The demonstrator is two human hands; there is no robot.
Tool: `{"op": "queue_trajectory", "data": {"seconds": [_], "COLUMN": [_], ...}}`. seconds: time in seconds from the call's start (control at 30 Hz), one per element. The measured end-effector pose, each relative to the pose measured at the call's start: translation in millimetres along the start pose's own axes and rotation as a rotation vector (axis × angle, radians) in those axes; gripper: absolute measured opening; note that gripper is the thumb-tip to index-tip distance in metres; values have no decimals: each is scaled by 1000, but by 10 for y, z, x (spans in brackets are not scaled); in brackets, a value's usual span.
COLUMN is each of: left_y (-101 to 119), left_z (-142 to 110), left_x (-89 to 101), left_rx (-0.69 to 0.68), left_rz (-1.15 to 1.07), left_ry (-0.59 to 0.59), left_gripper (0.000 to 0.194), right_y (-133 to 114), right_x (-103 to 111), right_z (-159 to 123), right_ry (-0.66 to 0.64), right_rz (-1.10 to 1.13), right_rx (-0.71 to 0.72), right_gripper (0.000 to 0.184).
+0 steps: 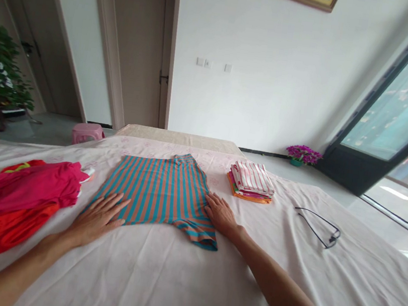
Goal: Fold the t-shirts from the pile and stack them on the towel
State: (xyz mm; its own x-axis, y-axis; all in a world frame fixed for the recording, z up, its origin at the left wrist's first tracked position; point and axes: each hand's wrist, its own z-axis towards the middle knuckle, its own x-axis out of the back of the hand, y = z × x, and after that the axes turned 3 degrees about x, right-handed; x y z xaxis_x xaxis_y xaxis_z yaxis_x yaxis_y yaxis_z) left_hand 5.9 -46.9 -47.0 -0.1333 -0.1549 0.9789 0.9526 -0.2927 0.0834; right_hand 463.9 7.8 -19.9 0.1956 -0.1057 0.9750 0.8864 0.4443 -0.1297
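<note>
A teal and brown striped T-shirt (157, 187) lies spread on the pale sheet, its neck toward the far right and one sleeve toward me. My left hand (98, 216) rests flat on its lower left corner, fingers spread. At the shirt's right edge, near the sleeve, my right hand (221, 216) lies with fingers stretched out, touching the cloth. Just beyond that hand sits a stack of folded clothes (252, 180), with a red and white striped piece on top.
Left of the shirt is a loose heap of pink and red clothes (26, 199). Eyeglasses (323, 225) lie on the sheet (154, 288) at the right. A pink stool (87, 132) and a pot of purple flowers (302, 154) stand on the floor beyond.
</note>
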Motion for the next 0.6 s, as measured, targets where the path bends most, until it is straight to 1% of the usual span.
{"op": "queue_trajectory", "data": {"seconds": [0.07,0.13,0.2,0.23,0.3,0.37,0.4,0.53,0.6], "left_y": [-94,-163,-221,-249,-307,-364,-388,-434,-432], "left_z": [-117,-232,-330,-369,-421,-439,-438,-392,-359], "left_x": [45,87,113,120,125,124,123,127,130], "left_rx": [-16,-8,26,46,67,71,73,94,116], "left_rz": [-75,-166,-249,-276,-295,-289,-283,-270,-285], "left_ry": [-24,-31,-6,14,48,57,59,86,99], "left_gripper": [62,58,50,45,39,36,36,35,32], "right_y": [43,56,37,21,-11,-35,-46,-121,-173], "right_x": [84,167,247,284,350,399,415,419,389], "right_z": [-143,-324,-509,-589,-699,-728,-714,-549,-453], "right_ry": [73,126,109,79,25,-6,-18,-49,-29], "right_rz": [44,102,160,185,221,228,222,156,113], "right_rx": [42,125,231,285,368,416,429,451,454], "right_gripper": [45,39,35,36,44,50,49,37,30]}}
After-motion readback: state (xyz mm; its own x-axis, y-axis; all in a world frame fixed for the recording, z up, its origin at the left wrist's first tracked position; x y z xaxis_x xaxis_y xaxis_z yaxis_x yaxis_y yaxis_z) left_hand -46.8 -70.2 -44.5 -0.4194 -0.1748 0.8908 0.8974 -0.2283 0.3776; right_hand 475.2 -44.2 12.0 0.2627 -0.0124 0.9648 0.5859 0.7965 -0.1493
